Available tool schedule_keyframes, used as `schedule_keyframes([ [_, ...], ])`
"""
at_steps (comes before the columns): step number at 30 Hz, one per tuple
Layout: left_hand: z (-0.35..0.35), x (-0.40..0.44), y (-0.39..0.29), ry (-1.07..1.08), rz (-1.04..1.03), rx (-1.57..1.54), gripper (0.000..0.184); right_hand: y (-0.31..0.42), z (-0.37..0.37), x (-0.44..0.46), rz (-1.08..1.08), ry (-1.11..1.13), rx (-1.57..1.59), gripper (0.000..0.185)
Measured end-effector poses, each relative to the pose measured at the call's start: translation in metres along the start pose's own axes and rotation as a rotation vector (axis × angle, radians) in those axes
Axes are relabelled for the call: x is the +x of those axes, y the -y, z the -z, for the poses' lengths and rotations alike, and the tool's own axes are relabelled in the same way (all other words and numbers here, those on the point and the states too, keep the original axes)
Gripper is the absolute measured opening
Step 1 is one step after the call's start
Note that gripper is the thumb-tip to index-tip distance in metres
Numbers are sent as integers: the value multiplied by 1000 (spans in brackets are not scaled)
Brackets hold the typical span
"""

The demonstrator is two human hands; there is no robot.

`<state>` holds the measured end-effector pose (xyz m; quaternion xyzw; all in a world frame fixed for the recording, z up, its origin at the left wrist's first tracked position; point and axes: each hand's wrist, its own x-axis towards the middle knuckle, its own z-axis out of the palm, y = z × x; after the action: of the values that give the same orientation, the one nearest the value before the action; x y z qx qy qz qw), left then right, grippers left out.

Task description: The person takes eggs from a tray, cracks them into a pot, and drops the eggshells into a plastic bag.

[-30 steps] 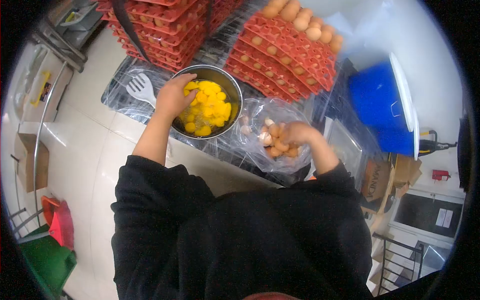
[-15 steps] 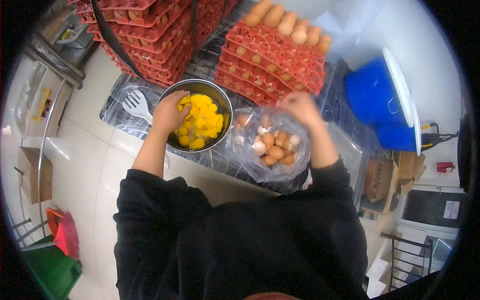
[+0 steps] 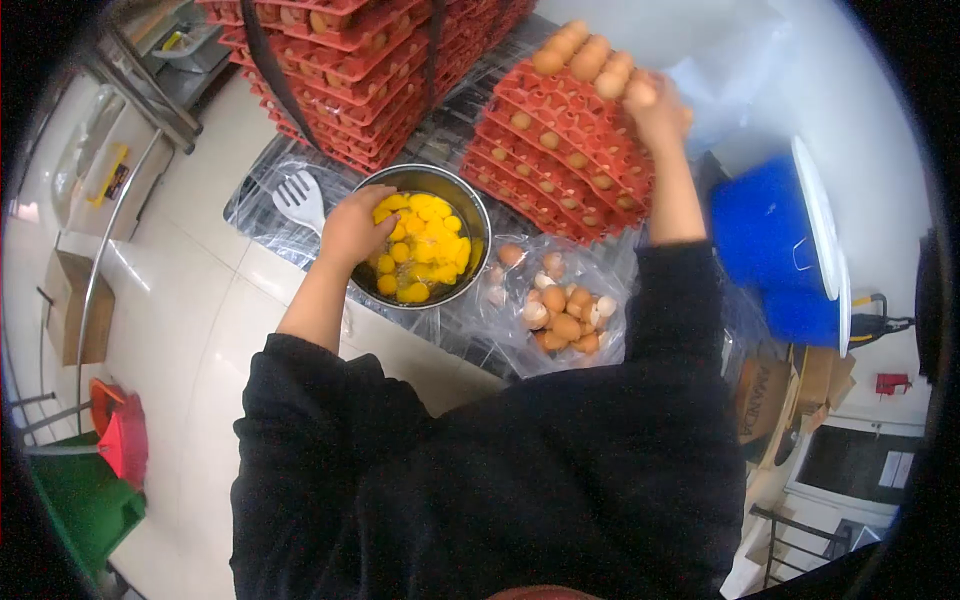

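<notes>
A metal pot [image 3: 478, 200] holds many raw egg yolks [image 3: 425, 240] in clear egg white. My left hand [image 3: 355, 228] is hooked over the pot's left rim, its fingertips bent inside above the yolks. At the top of a stack of red egg trays [image 3: 560, 150], my right hand [image 3: 662, 118] has its fingers curled around a brown egg at the right end of the rows of eggs [image 3: 590, 58]. To the right of the pot, a clear plastic bag [image 3: 510, 335] lies open with cracked eggshells [image 3: 567, 315] in it.
A white slotted spatula [image 3: 300, 198] lies left of the pot. A taller strapped stack of egg-filled red trays [image 3: 350, 85] stands behind it. Blue buckets [image 3: 760, 215] with white lids are at the right. The wrapped table's near edge [image 3: 390, 322] runs below the pot.
My right hand has moved from above the shell bag up to the eggs on the top tray. My left hand stays at the pot rim. The whole view has shifted slightly.
</notes>
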<state>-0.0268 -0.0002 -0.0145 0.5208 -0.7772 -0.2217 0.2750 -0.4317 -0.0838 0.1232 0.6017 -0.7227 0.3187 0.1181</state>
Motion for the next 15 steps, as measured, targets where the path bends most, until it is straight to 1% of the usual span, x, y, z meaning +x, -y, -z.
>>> schedule_keyframes([
  [1,0,0,4,-7,1,29,39,30,19,-15,27,102,23,41],
  [3,0,-1,7,-17,4,19,38,71,33,-73,84,282,146,42],
  [4,-2,-1,8,-21,4,13,38,71,19,-107,114,359,247,42],
  [5,-4,-1,10,-20,-2,14,38,79,13,-137,335,379,248,43],
  [6,-6,0,11,-17,-9,14,38,83,-4,-168,431,384,378,44],
  [8,-8,0,12,-15,-21,4,38,83,-42,-231,241,524,513,46],
  [11,-6,0,13,-16,-33,-22,38,73,-69,-278,310,672,327,46],
  [14,-3,-4,11,-12,-28,-37,39,83,-60,-268,173,549,415,45],
  [15,-2,-4,7,-7,-27,-40,40,87,-57,-263,155,561,471,45],
])
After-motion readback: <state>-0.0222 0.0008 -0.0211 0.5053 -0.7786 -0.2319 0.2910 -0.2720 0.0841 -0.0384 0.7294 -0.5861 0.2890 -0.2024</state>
